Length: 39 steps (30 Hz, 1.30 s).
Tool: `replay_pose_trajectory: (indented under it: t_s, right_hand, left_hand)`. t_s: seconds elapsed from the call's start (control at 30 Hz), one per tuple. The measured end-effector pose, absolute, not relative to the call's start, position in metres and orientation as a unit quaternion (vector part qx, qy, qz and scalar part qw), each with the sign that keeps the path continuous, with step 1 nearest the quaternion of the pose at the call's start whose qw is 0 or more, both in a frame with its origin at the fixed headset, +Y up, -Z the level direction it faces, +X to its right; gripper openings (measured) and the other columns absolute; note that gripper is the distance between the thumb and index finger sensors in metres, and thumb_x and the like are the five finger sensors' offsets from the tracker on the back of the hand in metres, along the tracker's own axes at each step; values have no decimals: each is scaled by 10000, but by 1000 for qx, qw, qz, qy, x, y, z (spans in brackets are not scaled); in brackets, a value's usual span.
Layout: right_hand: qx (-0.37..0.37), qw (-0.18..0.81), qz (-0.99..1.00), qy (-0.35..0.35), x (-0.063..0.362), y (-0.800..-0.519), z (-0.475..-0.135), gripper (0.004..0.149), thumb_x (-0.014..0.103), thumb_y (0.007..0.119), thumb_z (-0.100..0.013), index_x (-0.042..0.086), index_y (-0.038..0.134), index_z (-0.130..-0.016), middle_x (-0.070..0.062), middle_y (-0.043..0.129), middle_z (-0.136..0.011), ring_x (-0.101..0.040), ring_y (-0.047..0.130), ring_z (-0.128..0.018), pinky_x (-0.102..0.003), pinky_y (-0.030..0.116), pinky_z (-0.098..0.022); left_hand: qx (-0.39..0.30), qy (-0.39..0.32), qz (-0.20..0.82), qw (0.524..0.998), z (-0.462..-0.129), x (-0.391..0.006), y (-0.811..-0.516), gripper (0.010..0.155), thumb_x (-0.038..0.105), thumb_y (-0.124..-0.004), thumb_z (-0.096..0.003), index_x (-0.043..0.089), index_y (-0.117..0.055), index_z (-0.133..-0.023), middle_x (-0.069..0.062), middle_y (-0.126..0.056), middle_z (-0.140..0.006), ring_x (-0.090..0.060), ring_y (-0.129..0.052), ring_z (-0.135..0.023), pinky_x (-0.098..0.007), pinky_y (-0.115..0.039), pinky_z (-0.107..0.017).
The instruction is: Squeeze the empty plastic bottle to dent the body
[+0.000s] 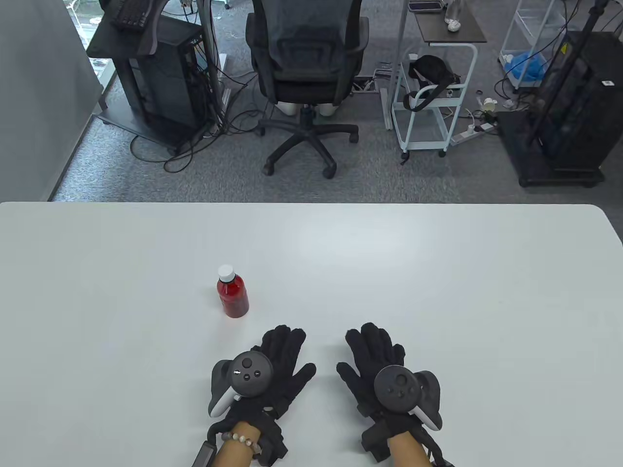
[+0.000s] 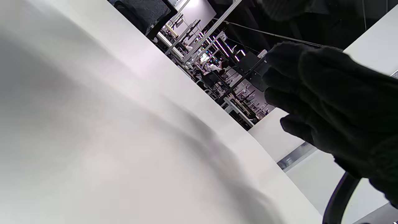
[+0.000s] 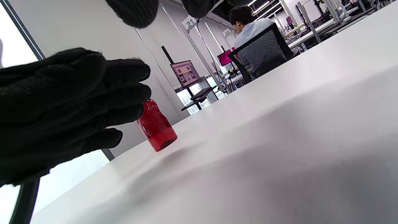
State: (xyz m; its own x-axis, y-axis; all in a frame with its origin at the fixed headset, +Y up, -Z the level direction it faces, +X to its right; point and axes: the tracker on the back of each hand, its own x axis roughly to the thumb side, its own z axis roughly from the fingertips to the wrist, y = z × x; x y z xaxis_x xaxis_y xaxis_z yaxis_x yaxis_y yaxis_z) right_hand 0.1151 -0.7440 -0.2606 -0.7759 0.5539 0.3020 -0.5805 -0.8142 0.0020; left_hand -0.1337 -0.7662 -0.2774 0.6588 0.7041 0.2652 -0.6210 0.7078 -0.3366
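While both hands lie spread, one red bottle [image 1: 232,292] stands upright beyond the left hand [image 1: 270,372], untouched.
Right hand [image 1: 384,372] alongside, apart; white table [image 1: 438,272]; one office chair [image 1: 306,63] behind.

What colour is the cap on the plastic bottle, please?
White: the cap tops the red bottle, clearest in the table view.

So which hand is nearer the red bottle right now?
Left. The left hand lies flat just below the red bottle, slightly to its right; the right hand rests farther off to the bottle's right.
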Motion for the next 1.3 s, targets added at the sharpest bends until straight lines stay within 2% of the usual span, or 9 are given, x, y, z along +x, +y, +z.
replay_pose_trajectory:
  t_s: [0.6,0.83,1.03,1.2,1.3]
  right_hand:
    - [152,325,933,-35,114,-744,-261,692,430,608,-662,39,392,-1191,-299,315,-1216,-562,337,-1048,-770,282,-659]
    - [157,335,929,-34,113,-742,-258,692,430,609,-662,35,399,-1190,-309,334,-1213,-567,359,-1044,-777,297,-655]
    - [158,345,925,-17,111,-744,-257,691,429,609,-663,34,398,-1190,-308,338,-1213,-568,362,-1042,-777,298,-655]
    - [163,352,921,-25,110,-742,-256,691,428,611,-661,33,403,-1189,-309,350,-1211,-570,375,-1040,-777,305,-654]
    - [166,360,918,-22,110,-743,-257,691,428,612,-661,32,404,-1189,-311,356,-1210,-572,380,-1038,-778,309,-653]
  left_hand:
    - [-114,-204,376,897,-280,-134,-769,744,579,-561,-645,220,-198,-1186,-170,-80,-1209,-422,-73,-1120,-673,-84,-695]
    - [-82,-182,379,904,-281,-145,-768,778,595,-575,-639,231,-154,-1182,-173,-56,-1203,-425,-62,-1117,-689,-94,-696]
    - [-39,-134,402,905,-287,-162,-766,854,622,-617,-625,221,-85,-1160,-163,20,-1178,-420,-19,-1107,-698,-109,-702]
    - [-23,-81,413,907,-291,-181,-761,896,641,-654,-614,185,-129,-1179,-192,14,-1181,-441,-1,-1100,-716,-38,-665]
    - [-8,-46,414,909,-300,-192,-760,942,658,-666,-607,167,-94,-1172,-201,15,-1181,-451,-8,-1100,-723,-57,-670]
